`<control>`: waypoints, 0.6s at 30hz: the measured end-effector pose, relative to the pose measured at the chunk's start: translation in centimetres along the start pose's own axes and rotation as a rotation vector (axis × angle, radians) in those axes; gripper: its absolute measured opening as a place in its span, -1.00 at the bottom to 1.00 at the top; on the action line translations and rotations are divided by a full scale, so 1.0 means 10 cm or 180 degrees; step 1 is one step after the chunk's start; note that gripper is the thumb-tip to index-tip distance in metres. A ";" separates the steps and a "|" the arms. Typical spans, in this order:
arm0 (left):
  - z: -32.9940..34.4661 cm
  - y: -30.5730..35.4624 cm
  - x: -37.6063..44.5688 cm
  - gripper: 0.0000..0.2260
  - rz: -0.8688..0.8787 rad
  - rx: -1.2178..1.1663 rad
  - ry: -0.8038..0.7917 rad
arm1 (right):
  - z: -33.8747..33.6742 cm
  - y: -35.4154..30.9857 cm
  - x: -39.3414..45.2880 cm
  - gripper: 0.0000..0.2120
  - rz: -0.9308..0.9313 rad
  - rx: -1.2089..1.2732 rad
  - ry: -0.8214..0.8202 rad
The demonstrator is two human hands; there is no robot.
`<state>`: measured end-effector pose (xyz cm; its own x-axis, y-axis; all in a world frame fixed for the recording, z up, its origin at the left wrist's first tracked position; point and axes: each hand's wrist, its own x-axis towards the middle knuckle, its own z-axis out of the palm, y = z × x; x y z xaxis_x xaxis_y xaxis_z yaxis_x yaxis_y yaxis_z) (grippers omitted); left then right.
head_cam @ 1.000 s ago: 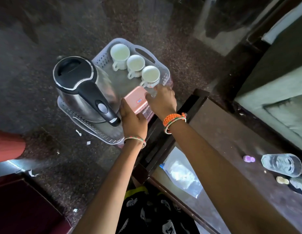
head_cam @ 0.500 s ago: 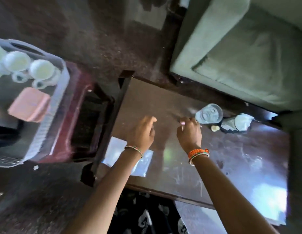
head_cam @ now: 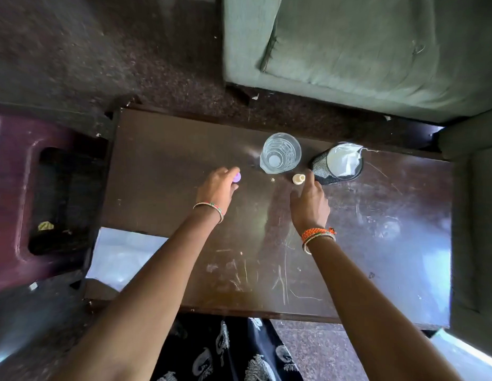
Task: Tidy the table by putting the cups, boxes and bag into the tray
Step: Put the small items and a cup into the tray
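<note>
Both of my hands are out over the table (head_cam: pixel 266 257), and I'll place everything from the clear glass (head_cam: pixel 280 153) that stands toward its far edge. Left hand (head_cam: pixel 218 188) sits to the left of the glass, fingers curled round a small purple thing (head_cam: pixel 237 177) and pinching it; only a sliver of it shows, so I cannot say what it is. Right hand (head_cam: pixel 309 203) is nearer me than the glass and a little to its right, fingers loosely extended with nothing in them, the tips just beside a small cream piece (head_cam: pixel 298 179).

That cream piece lies between the glass and the black mesh holder (head_cam: pixel 334 167), its long axis running left to right, and my right hand is clearly the nearer one; I judge a short reach forward would take it.

As for containers, the glass stands upright and looks empty. The mesh holder, just right of the glass, leans over and has something white and crumpled in it, paper or plastic, I cannot tell which. A clear plastic bag (head_cam: pixel 123 258) lies well left of the glass, at the near left corner by my left forearm. No tray shows in this view.
</note>
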<state>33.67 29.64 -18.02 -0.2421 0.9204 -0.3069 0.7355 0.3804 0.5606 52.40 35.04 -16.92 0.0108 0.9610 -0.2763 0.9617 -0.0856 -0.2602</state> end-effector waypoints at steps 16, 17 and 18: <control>0.29 0.06 -0.27 -0.85 -0.0043 0.0442 -0.0427 | 0.26 0.14 -0.15 -0.66 -0.0688 -0.0487 -0.0777; 0.30 0.05 -0.32 -0.86 -0.0068 0.0408 -0.0433 | 0.27 0.14 -0.20 -0.66 -0.0896 -0.0625 -0.0923; 0.30 0.04 -0.34 -0.87 -0.0106 0.0331 -0.0420 | 0.27 0.12 -0.24 -0.67 -0.1059 -0.0740 -0.1058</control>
<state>36.75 26.38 -19.04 -0.1874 0.8850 -0.4261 0.7917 0.3929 0.4679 52.82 31.88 -19.08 -0.3569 0.7877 -0.5022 0.9341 0.3071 -0.1821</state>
